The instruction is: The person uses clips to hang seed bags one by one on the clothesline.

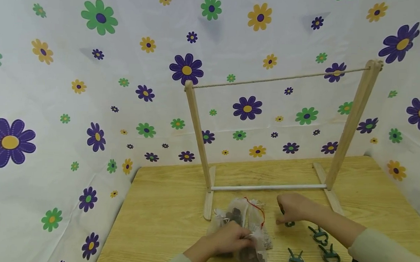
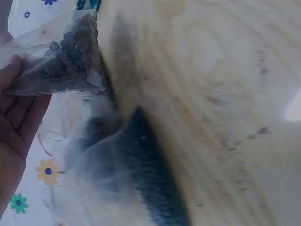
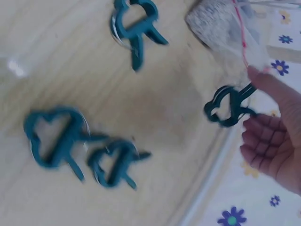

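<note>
My left hand (image 1: 227, 237) pinches the top of a small clear plastic bag (image 2: 70, 61) of dark brown, wrinkled lumps. Beneath it on the table lie more bags, one translucent with dark contents (image 2: 153, 176). A sheer bag with a red drawstring and grey grains (image 3: 214, 23) lies beside them. My right hand (image 1: 295, 207) holds a green spring clip (image 3: 229, 106) by its two handles, thumb on one side and fingers on the other. Three more green clips lie on the table, one nearest the bags (image 1: 297, 261), the others (image 1: 320, 236) (image 1: 330, 257) farther right.
Behind my hands stands a wooden frame with a left post (image 1: 199, 138), a right post (image 1: 350, 126), a rope (image 1: 278, 78) strung across the top and a white rod (image 1: 268, 187) low down. Flowered cloth (image 1: 218, 96) hangs around the wooden table (image 1: 158, 206).
</note>
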`<state>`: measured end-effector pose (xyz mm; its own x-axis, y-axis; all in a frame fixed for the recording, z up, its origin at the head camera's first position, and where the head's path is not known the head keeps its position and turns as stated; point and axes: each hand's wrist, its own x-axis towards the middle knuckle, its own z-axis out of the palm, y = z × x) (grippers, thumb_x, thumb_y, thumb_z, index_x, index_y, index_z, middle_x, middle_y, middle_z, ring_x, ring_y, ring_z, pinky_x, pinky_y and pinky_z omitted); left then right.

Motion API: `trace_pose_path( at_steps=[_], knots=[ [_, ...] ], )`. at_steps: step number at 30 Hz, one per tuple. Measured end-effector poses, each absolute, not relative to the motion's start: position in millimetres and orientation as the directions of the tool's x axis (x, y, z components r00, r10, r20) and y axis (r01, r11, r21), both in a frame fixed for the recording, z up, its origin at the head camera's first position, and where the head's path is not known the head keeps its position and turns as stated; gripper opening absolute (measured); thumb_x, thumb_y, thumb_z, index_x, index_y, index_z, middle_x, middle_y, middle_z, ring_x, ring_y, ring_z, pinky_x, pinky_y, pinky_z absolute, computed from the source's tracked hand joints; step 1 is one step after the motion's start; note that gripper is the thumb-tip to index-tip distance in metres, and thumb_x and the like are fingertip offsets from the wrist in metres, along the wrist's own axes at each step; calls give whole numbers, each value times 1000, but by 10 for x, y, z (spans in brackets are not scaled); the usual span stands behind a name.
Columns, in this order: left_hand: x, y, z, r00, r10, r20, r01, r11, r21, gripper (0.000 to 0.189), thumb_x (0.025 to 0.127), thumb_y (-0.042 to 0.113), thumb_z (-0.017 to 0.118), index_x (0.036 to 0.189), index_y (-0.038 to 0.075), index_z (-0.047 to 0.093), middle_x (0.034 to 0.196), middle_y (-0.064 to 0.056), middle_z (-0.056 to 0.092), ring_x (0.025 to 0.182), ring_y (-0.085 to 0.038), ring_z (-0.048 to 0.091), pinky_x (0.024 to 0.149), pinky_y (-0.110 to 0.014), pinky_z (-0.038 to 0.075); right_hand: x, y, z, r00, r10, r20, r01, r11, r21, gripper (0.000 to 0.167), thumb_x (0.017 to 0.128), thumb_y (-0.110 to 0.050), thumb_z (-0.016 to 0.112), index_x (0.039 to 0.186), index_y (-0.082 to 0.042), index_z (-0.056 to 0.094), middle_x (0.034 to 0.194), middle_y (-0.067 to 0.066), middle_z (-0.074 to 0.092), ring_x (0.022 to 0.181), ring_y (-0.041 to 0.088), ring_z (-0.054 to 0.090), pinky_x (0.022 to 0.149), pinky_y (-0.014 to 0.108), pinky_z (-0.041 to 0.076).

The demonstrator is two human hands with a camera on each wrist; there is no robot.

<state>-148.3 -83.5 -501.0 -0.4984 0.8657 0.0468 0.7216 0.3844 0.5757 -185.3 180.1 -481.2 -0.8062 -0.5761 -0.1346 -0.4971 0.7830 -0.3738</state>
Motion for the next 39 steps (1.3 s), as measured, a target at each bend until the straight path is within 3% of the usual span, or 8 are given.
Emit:
trace_pose_path(
  at_steps=[8, 15, 21, 25, 28, 34, 39],
  knots=[
    [-1575, -699, -4820, -507, 860, 60, 744, 401, 534, 34, 93, 21, 59, 63, 11, 52, 52, 13, 34, 45, 8, 23, 44, -8, 25, -1970, 1936, -4379, -681, -729, 65, -714, 642, -279, 37, 75, -42, 77, 83, -11, 59, 72, -8, 48, 63, 2, 38, 55, 22, 37],
    [-1688, -595, -4614, -532, 845, 48, 741, 438, 509, 37, 96, 22, 56, 62, 13, 46, 52, 12, 33, 43, 5, 24, 44, -11, 24, -1993, 1992, -4020, -585, -768, 260, -811, 559, -172, 38, 70, -34, 82, 87, -7, 61, 73, -5, 50, 65, 4, 40, 56, 22, 38],
    [-1773, -476, -4411, -586, 806, 78, 675, 433, 598, 34, 97, 20, 55, 65, 13, 47, 53, 11, 39, 42, 2, 24, 45, -12, 26, -2020, 2064, -3724, -524, -777, 350, -841, 536, -69, 40, 66, -31, 85, 88, -7, 62, 75, -5, 53, 67, 5, 42, 57, 23, 41],
    [-1839, -394, -4248, -625, 774, 96, 616, 414, 670, 24, 97, 18, 54, 74, 10, 56, 57, 7, 49, 44, 1, 27, 47, -13, 29, -2047, 2129, -3513, -515, -760, 397, -833, 553, -22, 42, 63, -32, 87, 88, -8, 62, 76, -5, 54, 68, 5, 43, 59, 23, 43],
    [-1890, -333, -4142, -628, 767, 129, 626, 400, 670, 22, 97, 16, 54, 77, 9, 61, 58, 5, 50, 45, 1, 31, 48, -13, 30, -2070, 2177, -3341, -519, -746, 417, -822, 570, -3, 43, 65, -36, 85, 88, -8, 62, 77, -5, 56, 69, 5, 48, 60, 24, 46],
    [-1990, -229, -4018, -646, 741, 181, 639, 396, 660, 21, 97, 19, 54, 84, 10, 67, 61, 3, 54, 48, 0, 34, 49, -14, 32, -2139, 2281, -2966, -446, -758, 476, -844, 533, 57, 50, 75, -55, 70, 88, -8, 61, 78, -4, 58, 69, 7, 52, 61, 26, 49],
    [-2065, -119, -3900, -697, 693, 186, 595, 414, 689, 22, 97, 22, 54, 88, 10, 70, 67, -2, 64, 47, -2, 32, 49, -16, 31, -2162, 2331, -2641, -440, -755, 486, -830, 549, 101, 48, 71, -50, 78, 86, -8, 63, 76, -4, 58, 69, 8, 53, 60, 27, 50]
  ],
)
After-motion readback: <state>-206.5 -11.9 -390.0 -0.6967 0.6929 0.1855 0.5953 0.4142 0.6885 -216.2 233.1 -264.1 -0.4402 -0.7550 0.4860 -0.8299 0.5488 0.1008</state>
